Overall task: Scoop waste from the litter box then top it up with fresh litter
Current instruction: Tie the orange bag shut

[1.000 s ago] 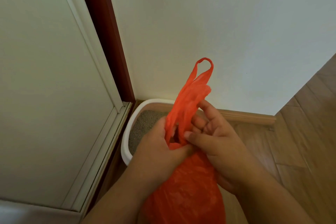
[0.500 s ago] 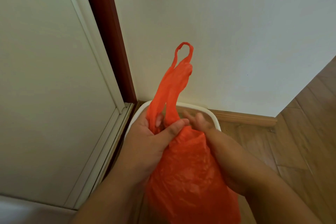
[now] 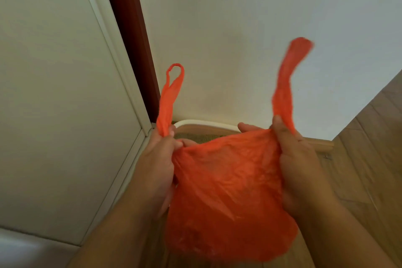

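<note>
Orange bag [image 3: 228, 191] held stretched wide above litter box [image 3: 206, 123], L hand [image 3: 156, 165] gripping base of one handle, R hand [image 3: 298, 159] gripping the other; box sits in wall corner by door frame [image 3: 128, 39].

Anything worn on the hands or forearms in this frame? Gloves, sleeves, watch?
No. The left hand and right hand are bare: no gloves, rings or watch show. Both forearms are uncovered as far as the frame's lower edge; no sleeve comes into view.
</note>
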Motion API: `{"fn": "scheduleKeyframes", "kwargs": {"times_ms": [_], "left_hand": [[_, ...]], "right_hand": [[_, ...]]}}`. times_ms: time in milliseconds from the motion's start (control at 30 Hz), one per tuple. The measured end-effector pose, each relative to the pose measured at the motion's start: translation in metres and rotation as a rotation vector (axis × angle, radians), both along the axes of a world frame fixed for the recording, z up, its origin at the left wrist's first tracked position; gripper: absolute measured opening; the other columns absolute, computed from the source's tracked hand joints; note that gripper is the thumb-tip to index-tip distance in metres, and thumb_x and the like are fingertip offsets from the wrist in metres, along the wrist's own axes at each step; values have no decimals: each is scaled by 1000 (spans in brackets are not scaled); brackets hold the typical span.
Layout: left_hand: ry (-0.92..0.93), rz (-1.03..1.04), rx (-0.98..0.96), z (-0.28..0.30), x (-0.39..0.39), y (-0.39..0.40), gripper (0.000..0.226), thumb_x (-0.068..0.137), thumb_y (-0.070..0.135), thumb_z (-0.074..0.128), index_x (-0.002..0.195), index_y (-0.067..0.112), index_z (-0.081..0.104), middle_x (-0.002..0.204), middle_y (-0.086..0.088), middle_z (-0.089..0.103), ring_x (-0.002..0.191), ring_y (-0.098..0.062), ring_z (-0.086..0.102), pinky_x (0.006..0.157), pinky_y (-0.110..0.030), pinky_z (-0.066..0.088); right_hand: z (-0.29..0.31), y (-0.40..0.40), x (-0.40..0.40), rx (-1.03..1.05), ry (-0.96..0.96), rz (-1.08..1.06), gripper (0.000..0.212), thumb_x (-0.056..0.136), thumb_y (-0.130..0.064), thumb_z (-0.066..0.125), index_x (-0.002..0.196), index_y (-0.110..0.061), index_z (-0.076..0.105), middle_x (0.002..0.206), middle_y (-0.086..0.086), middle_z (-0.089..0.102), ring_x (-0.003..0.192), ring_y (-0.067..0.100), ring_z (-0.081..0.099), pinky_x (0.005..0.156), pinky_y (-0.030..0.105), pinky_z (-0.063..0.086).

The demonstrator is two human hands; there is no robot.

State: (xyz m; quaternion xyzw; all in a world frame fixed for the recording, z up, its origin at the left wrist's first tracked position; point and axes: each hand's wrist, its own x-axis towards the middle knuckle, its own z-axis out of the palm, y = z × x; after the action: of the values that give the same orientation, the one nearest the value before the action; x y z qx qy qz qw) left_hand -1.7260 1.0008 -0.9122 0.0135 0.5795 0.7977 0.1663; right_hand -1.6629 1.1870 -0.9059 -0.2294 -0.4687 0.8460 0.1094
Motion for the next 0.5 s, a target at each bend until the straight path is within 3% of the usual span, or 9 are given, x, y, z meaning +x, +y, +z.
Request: {"fn": "scheduleKeyframes", "kwargs": {"times_ms": [67,100,167,200,267,333,367,433,500], "left_hand": [[-7,49,8,0,-3,0,24,107,13,44,102,24,65,72,0,65,61,-9,63,56,-27,53],[-4,65,0,1,-4,0,24,108,20,45,105,27,69,77,4,70,66,-6,67,58,-24,55],[28,73,-50,-4,-6,3,29,109,30,44,116,30,72,104,2,77,90,-10,73,74,-28,59],[29,73,-48,-6,-5,4,31,109,31,42,117,26,72,113,-5,76,100,-15,73,82,-32,58],[-17,68,29,-5,0,9,32,110,30,39,108,14,66,111,-15,77,105,-24,74,91,-41,55],[-88,66,144,-3,7,14,30,108,31,39,94,12,58,86,-15,75,92,-29,76,89,-45,55],[-123,58,238,-2,10,16,29,107,32,41,90,13,56,70,-11,66,76,-28,74,85,-46,58],[-188,57,410,0,14,18,31,106,34,44,82,17,54,58,0,36,49,-15,47,68,-38,59],[-224,29,470,2,15,19,38,104,44,43,76,20,51,59,3,21,46,-9,21,45,-24,37]], "right_hand": [[7,2,1,-203,39,-5,32,101,-35,56,101,-7,70,108,11,77,102,28,75,85,50,57],[6,3,0,-291,55,-27,25,101,-29,58,89,-9,67,103,6,77,101,25,75,86,48,56],[1,7,-2,-451,104,-70,25,101,-20,60,77,-15,54,80,-2,66,85,16,73,88,45,56],[-1,7,-2,-489,108,-95,30,101,-19,60,73,-17,48,65,-3,51,68,11,62,84,41,57],[-4,7,-3,-446,45,-123,36,102,-22,57,70,-20,39,55,-4,27,47,9,34,61,29,54],[-2,2,-3,-331,-14,-95,34,102,-28,53,73,-20,38,57,-4,22,44,9,21,42,23,37],[-3,0,-4,-294,-31,-67,32,102,-33,51,75,-20,40,59,-4,22,45,9,19,38,22,30],[-5,-4,-5,-240,-47,-4,28,102,-36,46,80,-19,42,60,-3,27,47,10,18,37,21,20],[-10,-7,-5,-121,-58,35,19,104,-28,43,88,-19,40,63,-2,33,47,9,22,37,20,17]]}}
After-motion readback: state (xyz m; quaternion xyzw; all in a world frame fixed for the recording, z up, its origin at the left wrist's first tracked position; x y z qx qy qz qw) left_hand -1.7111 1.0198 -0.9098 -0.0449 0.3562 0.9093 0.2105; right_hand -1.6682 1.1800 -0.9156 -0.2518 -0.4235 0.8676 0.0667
